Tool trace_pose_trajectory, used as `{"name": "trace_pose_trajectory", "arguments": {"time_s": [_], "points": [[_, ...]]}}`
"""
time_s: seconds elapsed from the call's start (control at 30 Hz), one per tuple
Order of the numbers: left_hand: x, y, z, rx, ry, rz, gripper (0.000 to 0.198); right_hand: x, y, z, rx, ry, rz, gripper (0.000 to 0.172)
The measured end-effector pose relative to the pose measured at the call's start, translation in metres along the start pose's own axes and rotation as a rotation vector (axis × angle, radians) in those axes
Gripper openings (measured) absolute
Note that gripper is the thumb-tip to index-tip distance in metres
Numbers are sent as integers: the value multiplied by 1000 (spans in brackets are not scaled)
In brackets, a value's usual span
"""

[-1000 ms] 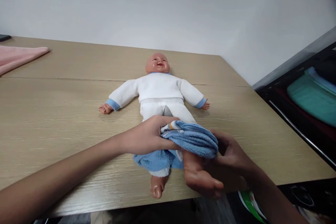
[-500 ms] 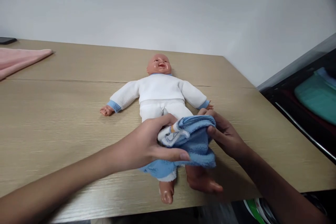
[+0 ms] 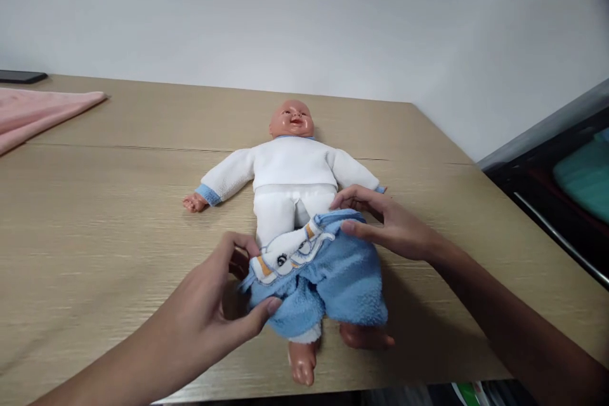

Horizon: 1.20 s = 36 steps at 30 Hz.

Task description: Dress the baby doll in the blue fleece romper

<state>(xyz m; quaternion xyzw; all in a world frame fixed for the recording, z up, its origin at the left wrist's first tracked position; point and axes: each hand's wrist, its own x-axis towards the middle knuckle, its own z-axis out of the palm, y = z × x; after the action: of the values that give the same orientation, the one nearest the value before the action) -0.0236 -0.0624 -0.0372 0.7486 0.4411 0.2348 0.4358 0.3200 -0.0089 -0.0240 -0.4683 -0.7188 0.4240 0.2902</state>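
A baby doll [image 3: 295, 162] lies on its back on the wooden table, its feet toward me. It wears a white top with blue cuffs, and its thighs are white. Blue fluffy pants [image 3: 352, 273] with a white and orange cartoon patch sit around its lower legs, with the feet sticking out below. At the pants' left waist edge is my left hand [image 3: 238, 292], its fingers behind the fabric and thumb across the front. My right hand [image 3: 380, 219] pinches the waistband on the right side, near the doll's thigh.
A pink cloth [image 3: 42, 111] lies at the table's far left, with a dark flat device [image 3: 21, 77] behind it. To the right, beyond the table edge, is a dark container [image 3: 537, 184] with teal fabric [image 3: 583, 174] in it. A pale wall rises behind.
The bunched pants have been spread wide, so the patch and both legs show. My left hand has moved left and lower with one waist edge; my right hand has shifted slightly left.
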Motion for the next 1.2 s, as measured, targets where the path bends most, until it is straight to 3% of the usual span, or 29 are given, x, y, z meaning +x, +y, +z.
{"name": "trace_pose_trajectory", "arguments": {"time_s": [0.13,0.23,0.4,0.53,0.6,0.67,0.77,0.9,1.0,1.1,1.2], "points": [[-2,-1,-3,-169,-126,-59,23,1,-15,1,-119,21,-86,28],[1,-9,-5,-270,-104,-89,23,5,-11,6,32,64,-96,29],[14,-26,-5,-364,-10,-178,40,11,10,6,294,15,58,41],[18,-28,-9,-298,-68,-217,40,5,14,-2,135,-125,66,44],[18,-26,-11,-193,-82,-166,36,0,10,-5,35,-213,15,43],[19,-24,-12,-82,-15,-54,28,-4,7,-6,42,-236,-61,46],[24,-22,-13,36,141,125,15,-2,7,2,158,-69,-86,45],[47,-24,-17,28,197,190,17,14,17,23,283,161,91,48],[71,-32,-22,-62,249,146,31,25,22,31,308,194,85,50],[91,-41,-25,-160,276,93,36,26,20,28,173,166,-16,46],[104,-46,-23,-157,304,156,34,20,16,20,-14,157,-156,37]]}}
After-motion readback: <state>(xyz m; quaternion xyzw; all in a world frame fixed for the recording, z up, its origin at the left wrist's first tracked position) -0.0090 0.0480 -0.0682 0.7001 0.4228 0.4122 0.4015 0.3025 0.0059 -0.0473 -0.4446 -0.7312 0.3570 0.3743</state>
